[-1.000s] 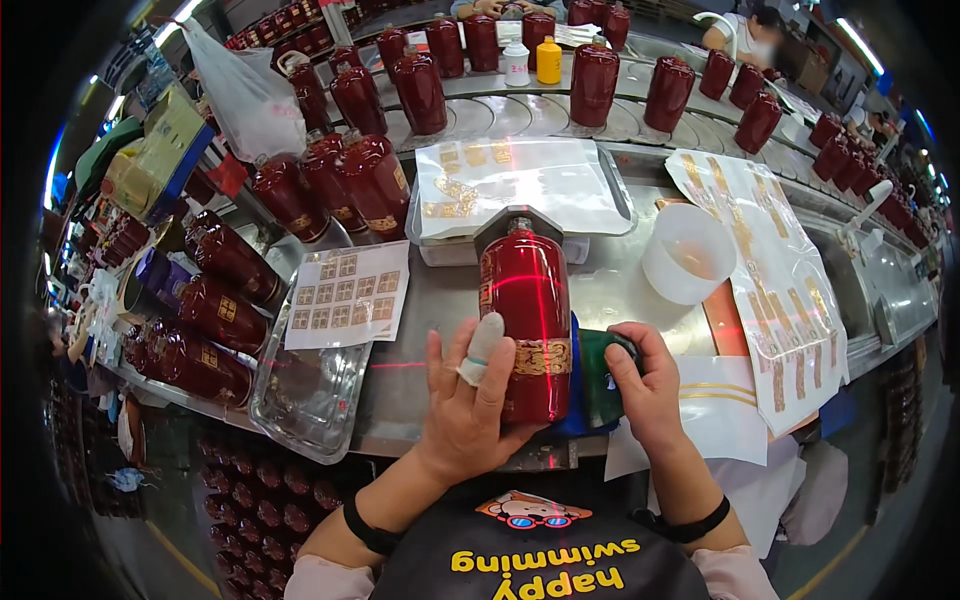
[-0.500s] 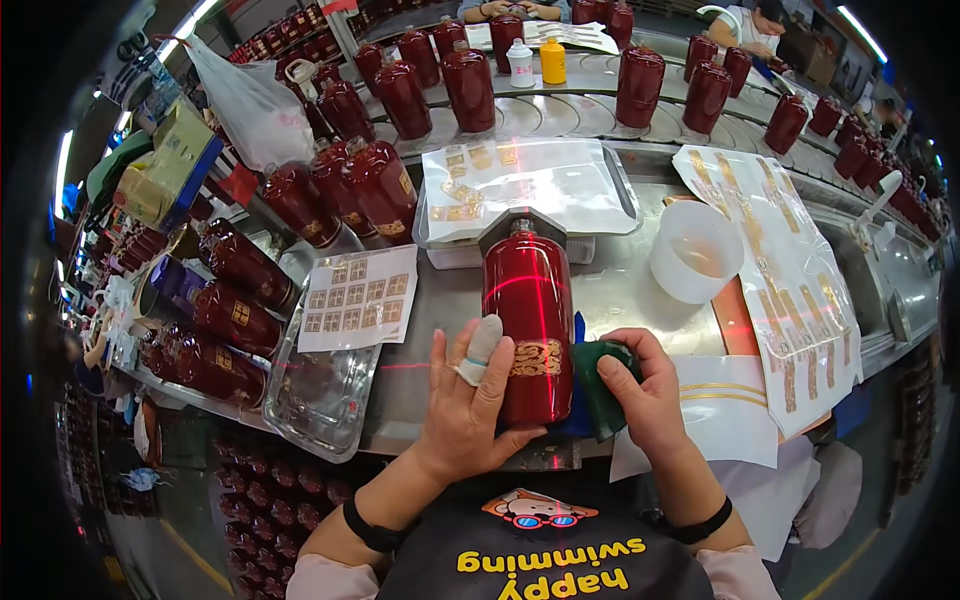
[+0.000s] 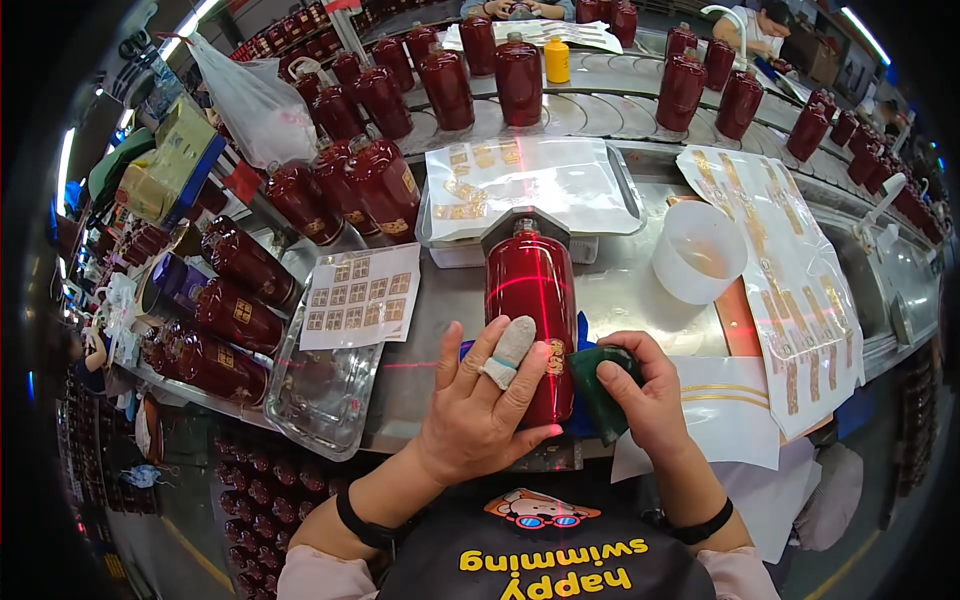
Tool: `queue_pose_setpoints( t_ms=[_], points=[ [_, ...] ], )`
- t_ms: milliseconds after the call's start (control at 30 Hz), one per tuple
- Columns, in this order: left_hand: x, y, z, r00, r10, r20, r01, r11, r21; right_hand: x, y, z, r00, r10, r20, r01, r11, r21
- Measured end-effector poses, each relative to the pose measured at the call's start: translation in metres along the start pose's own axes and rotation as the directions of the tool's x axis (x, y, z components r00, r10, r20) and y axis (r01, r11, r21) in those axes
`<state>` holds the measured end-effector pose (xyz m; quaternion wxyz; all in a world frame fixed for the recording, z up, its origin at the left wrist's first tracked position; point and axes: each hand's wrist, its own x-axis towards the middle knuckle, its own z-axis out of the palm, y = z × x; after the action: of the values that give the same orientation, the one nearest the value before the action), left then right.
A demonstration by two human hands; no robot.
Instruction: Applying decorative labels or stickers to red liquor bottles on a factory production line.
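A glossy dark red bottle (image 3: 525, 275) lies in front of me, its neck in a notched grey rest. Red laser lines cross it. My left hand (image 3: 465, 415) lies over its lower part with fingers spread; one finger wears a cloth finger cot (image 3: 512, 345) with a blue-green band. A gold ornamental decal (image 3: 556, 357) shows at the bottle's right side, partly hidden by the fingers. My right hand (image 3: 650, 385) pinches a dark green flat scraper (image 3: 598, 395) between thumb and fingers, its edge close against the bottle's right side; whether they touch, I cannot tell.
Decal sheets lie behind the bottle (image 3: 570, 180), at left (image 3: 360, 295) and at right (image 3: 780, 260). A white plastic tub (image 3: 700, 252) stands right. A clear tray (image 3: 325, 390) and several red bottles (image 3: 235, 315) are left. More bottles ride a curved conveyor (image 3: 600, 105); co-workers sit beyond.
My left hand has slid right across the bottle, and the gold decal has turned toward its right side. The conveyor bottles have shifted right. The scraper has barely moved.
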<state>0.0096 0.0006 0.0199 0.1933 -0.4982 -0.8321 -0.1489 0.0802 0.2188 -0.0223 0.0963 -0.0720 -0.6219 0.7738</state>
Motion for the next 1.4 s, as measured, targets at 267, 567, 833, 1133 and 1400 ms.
queue_pose_setpoints(
  t_ms=[267, 567, 833, 1133, 1400],
  points=[
    [-0.003, 0.000, 0.002, 0.999, -0.044, -0.026, 0.041, 0.994, -0.106, 0.002, -0.010, 0.000, 0.999, -0.015, 0.050, 0.018, 0.997, -0.077],
    [0.001, -0.006, 0.003, 0.986, -0.130, -0.099, 0.095, 0.950, -0.299, 0.007, -0.018, 0.010, 0.995, -0.046, 0.089, 0.060, 0.985, -0.159],
    [0.000, 0.003, 0.002, 0.991, -0.062, -0.119, 0.041, 0.984, -0.172, 0.003, -0.023, 0.011, 0.994, -0.085, 0.074, 0.095, 0.987, -0.133],
    [-0.014, 0.006, 0.005, 0.986, -0.100, -0.136, 0.079, 0.985, -0.153, 0.000, -0.013, 0.003, 1.000, -0.028, -0.008, 0.028, 0.997, -0.075],
    [-0.009, 0.014, 0.004, 0.994, 0.041, -0.102, -0.036, 0.998, 0.052, 0.000, -0.006, 0.001, 0.999, -0.034, -0.019, 0.033, 0.997, -0.064]
  ],
)
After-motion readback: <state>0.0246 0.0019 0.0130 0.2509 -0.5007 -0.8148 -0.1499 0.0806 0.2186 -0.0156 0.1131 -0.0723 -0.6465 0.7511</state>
